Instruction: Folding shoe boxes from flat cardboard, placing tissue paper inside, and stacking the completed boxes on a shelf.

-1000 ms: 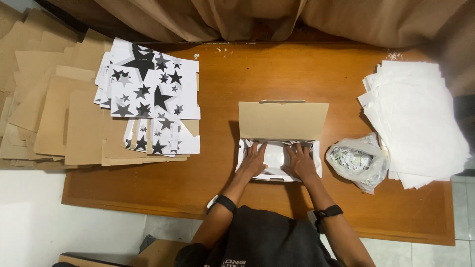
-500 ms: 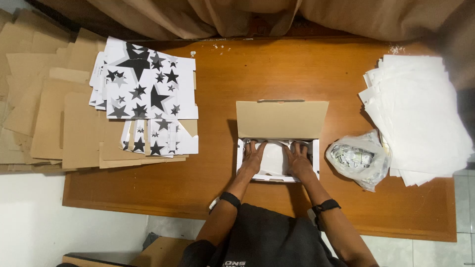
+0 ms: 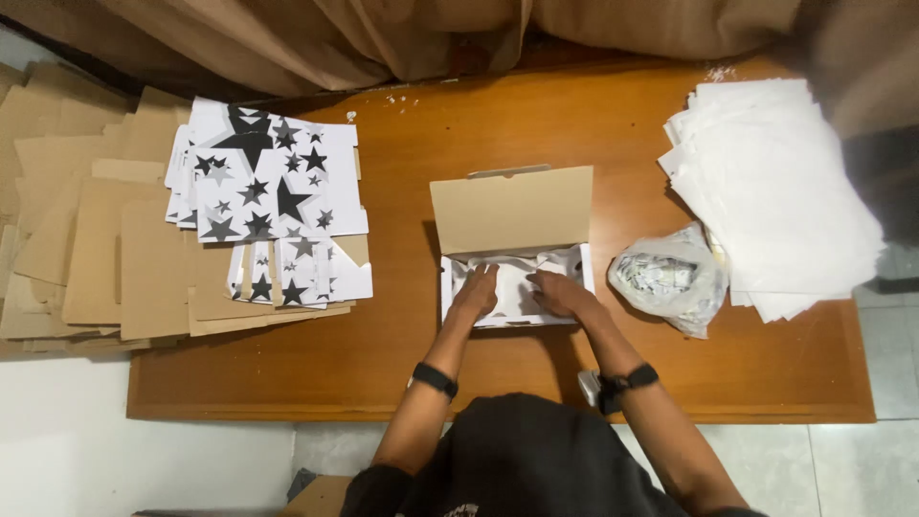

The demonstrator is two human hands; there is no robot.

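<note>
Brown wooden worktop (image 3: 383, 364), rectangular, set against tan curtain folds (image 3: 383, 38) along its far edge; pale tiled floor (image 3: 842, 469) below the near edge, right.

Item: small box (image 3: 515, 254), mid-worktop, plain cardboard lid standing open toward the curtain, white tray lined with white tissue paper (image 3: 517, 287).

Item: my left hand (image 3: 479, 290), flat inside the tray, fingers (image 3: 486, 276) spread and pressing the tissue, gripping nothing. Black band on that wrist.

Item: my right hand (image 3: 560, 292), likewise flat on the tissue, fingers (image 3: 538, 280) extended, nothing clasped. Black watch on that wrist.

Item: clear plastic bag (image 3: 668, 280) of crumpled printed paper, just right of the box, touching the white stack.

Item: stack of white sheets (image 3: 775, 182), fanned, at the right end, overhanging the right edge.

Item: flat box blanks (image 3: 263, 182), white with black and grey stars, left of centre, lying on the cardboard.

Item: plain brown cardboard sheets (image 3: 86, 239), piled at the left end, overhanging that edge.

Open room: bare wood between the starred blanks and the box, and along the near edge on both sides of my arms.
</note>
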